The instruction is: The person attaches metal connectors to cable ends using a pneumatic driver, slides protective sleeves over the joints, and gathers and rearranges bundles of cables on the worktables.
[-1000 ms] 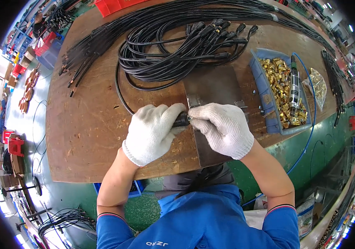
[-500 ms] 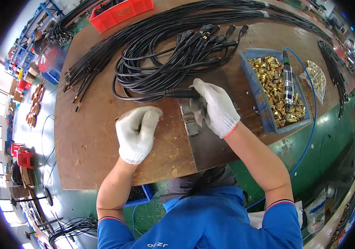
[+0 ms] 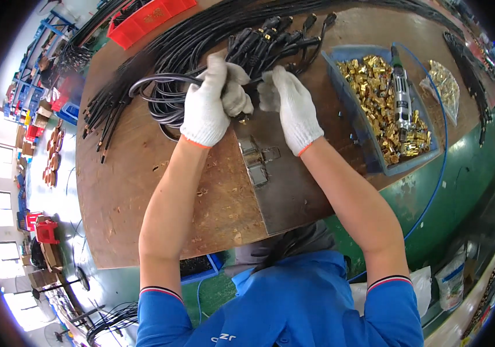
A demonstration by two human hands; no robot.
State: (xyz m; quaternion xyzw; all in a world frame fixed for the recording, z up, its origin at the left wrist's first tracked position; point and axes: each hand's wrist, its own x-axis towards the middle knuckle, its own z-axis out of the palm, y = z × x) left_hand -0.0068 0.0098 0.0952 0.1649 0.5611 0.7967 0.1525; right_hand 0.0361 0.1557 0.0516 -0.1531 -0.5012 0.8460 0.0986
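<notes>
My left hand, in a white knit glove, is closed round a black cable, lifted just above the looped bundle of black cables. A loop of it hangs out to the left of that hand. My right hand, gloved likewise, is close by on the right, its palm side facing the left hand. Its fingers are blurred, and a dark cable end reaches their tips; whether they grip it I cannot make out. Below the hands, a small metal fixture sits on a dark plate on the table.
Right of my hands stands a blue tray of brass-coloured fittings, with a silver pneumatic screwdriver on top and a blue air hose. Beside it lies a clear bag of fittings. A red bin is at the far left.
My left hand has moved up and right from the bare wood and taken hold of the cable. My right hand has lifted away from the fixture, up toward the cable bundle.
</notes>
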